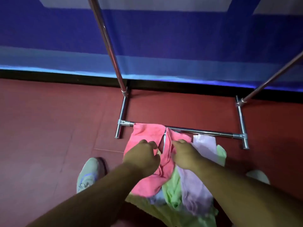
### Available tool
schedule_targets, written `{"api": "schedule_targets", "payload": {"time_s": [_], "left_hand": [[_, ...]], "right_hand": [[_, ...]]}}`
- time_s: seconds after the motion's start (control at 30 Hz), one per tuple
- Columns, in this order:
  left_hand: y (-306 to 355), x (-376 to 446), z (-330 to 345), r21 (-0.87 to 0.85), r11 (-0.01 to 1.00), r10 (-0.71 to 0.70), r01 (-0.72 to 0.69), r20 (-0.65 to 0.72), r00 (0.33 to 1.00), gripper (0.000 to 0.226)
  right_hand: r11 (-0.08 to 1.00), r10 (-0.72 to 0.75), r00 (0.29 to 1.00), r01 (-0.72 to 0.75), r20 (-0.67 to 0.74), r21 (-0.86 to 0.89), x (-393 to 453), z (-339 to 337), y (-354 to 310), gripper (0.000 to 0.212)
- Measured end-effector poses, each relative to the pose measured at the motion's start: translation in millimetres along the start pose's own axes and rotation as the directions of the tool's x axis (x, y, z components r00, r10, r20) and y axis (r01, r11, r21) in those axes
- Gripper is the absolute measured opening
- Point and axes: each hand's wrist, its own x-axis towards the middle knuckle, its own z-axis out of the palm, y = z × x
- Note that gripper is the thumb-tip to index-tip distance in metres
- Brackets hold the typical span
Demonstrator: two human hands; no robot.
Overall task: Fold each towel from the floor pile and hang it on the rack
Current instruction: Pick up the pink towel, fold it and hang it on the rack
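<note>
pink towel (147,133) gripped by both hands, left hand (142,154) and right hand (185,154).

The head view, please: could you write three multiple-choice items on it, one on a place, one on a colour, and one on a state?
1. Where does the pile of towels lie?
A. on a table
B. on the floor, against the rack's low bar
C. in a basket

2. What colour is the towel that both hands hold?
A. pink
B. black
C. white

3. What is the left hand doing?
A. resting flat on the floor
B. hanging idle
C. gripping cloth

Key: 1 B, the heap touches the low bar; 2 A, the pink towel is in both hands; 3 C, its fingers curl into the cloth, as do the right hand's.
</note>
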Motion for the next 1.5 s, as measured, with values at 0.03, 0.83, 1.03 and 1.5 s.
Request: {"api": "schedule_targets", "payload": {"time_s": [0.03, 0.83, 1.03, 1.5], "left_hand": [[-5.6, 9.3, 3.5, -0.003, 1.0, -0.014, 0.014, 0.017, 1.0, 0.04], [34.6, -71.0, -56.7, -0.615, 0.789, -0.273, 0.018, -0.324, 0.906, 0.024], [83.8, -142.9, -92.5, -0.952, 0.301, -0.166, 0.045, -0.006, 0.986, 0.044], [94.9, -152.9, -99.6, -0.963, 0.125, 0.141, -0.237, -0.22, 0.965, 0.023]], "right_hand": [[0.998, 0.028, 1.0, -0.028, 0.001, 0.061, 14.6, 5.9, 1.3, 0.057], [0.648, 0.145, 0.916, 0.197, -0.373, 0.735, -133.6, -115.1, -107.5, 0.042], [0.501, 0.075, 0.893, 0.351, -0.445, 0.791, -230.8, -160.9, -143.0, 0.05], [0.668, 0.078, 0.912, 0.253, -0.404, 0.7, -213.4, -148.7, -87.5, 0.057]]}}
